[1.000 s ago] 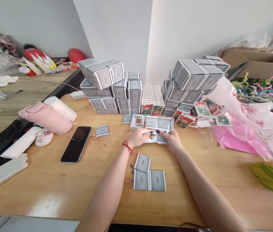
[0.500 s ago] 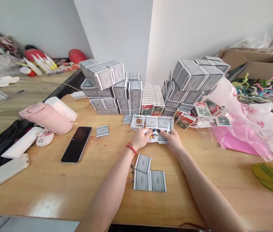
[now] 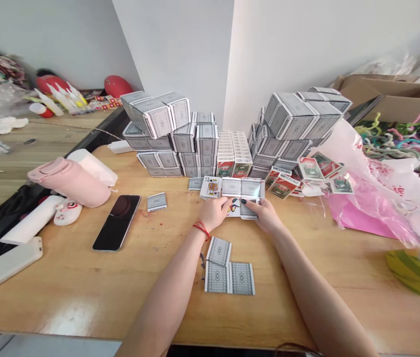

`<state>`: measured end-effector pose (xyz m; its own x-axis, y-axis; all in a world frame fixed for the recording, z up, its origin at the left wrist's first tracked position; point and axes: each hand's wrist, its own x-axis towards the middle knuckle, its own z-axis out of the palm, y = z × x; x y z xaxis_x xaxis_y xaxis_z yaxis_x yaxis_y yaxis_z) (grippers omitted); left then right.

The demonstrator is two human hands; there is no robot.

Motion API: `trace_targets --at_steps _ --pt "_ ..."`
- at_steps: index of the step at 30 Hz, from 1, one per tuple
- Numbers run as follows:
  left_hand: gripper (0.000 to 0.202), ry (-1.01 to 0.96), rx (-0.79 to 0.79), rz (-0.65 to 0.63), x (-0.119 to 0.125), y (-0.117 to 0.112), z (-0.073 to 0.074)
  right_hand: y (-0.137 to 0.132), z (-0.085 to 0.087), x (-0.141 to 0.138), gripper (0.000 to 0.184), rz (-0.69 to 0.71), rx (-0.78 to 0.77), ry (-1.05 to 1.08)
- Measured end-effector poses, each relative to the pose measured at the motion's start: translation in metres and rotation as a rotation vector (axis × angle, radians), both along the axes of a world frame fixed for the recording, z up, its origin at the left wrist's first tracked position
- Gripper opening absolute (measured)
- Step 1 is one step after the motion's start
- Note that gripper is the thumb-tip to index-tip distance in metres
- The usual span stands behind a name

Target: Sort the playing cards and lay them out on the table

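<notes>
Both of my hands grip a group of joined playing cards [image 3: 231, 186], most showing grey patterned backs and one showing a colourful face. My left hand [image 3: 213, 214], with a red string at the wrist, pinches the left side. On the right side, my right hand [image 3: 266, 214] presses with its thumb. A king card [image 3: 210, 187] lies face up beyond my left fingers, partly over a face-down card [image 3: 195, 183]. Closer to me, three face-down cards [image 3: 219, 276] rest on the table, one overlapping another. Another folded-looking card piece [image 3: 156, 202] lies to the left.
Block-like stacks of cards rise at the back left [image 3: 157, 119] and back right [image 3: 293, 116], with card boxes [image 3: 234, 148] between them. To the left are a phone [image 3: 116, 223] and a pink bottle [image 3: 72, 181]. Yellow-green tape [image 3: 406, 272] and pink plastic [image 3: 358, 198] lie right.
Hardly anything differs. The whole view has shifted slightly, and both hands keep their hold on the joined cards.
</notes>
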<state>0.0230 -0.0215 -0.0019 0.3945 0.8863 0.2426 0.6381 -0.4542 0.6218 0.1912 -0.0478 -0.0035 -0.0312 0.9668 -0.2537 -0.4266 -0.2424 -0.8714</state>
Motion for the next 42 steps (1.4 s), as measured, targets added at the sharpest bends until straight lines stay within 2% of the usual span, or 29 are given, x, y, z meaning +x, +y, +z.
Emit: trace_targets --at_steps 6,12,14,21,31,42 --pt "0.044 -0.068 -0.045 0.009 0.004 -0.004 0.002 -0.001 0.002 -0.003 0.036 -0.053 0.037 -0.016" --pt "0.033 -0.255 -0.373 -0.150 0.002 -0.004 0.002 -0.003 0.000 -0.003 0.032 -0.086 0.065 -0.016" --pt "0.032 -0.266 -0.425 -0.187 0.002 -0.004 0.001 -0.003 0.000 -0.002 0.031 -0.081 0.059 -0.015" --pt "0.030 -0.301 -0.378 -0.192 0.006 -0.008 0.006 -0.004 0.004 -0.002 0.030 -0.072 0.056 0.008" --pt "0.028 -0.332 -0.376 -0.155 0.010 -0.011 0.010 -0.002 0.001 0.000 0.029 -0.059 0.042 0.011" --pt "0.030 -0.387 -0.513 -0.201 0.010 -0.008 0.009 -0.005 0.003 -0.006 0.036 -0.065 0.054 -0.025"
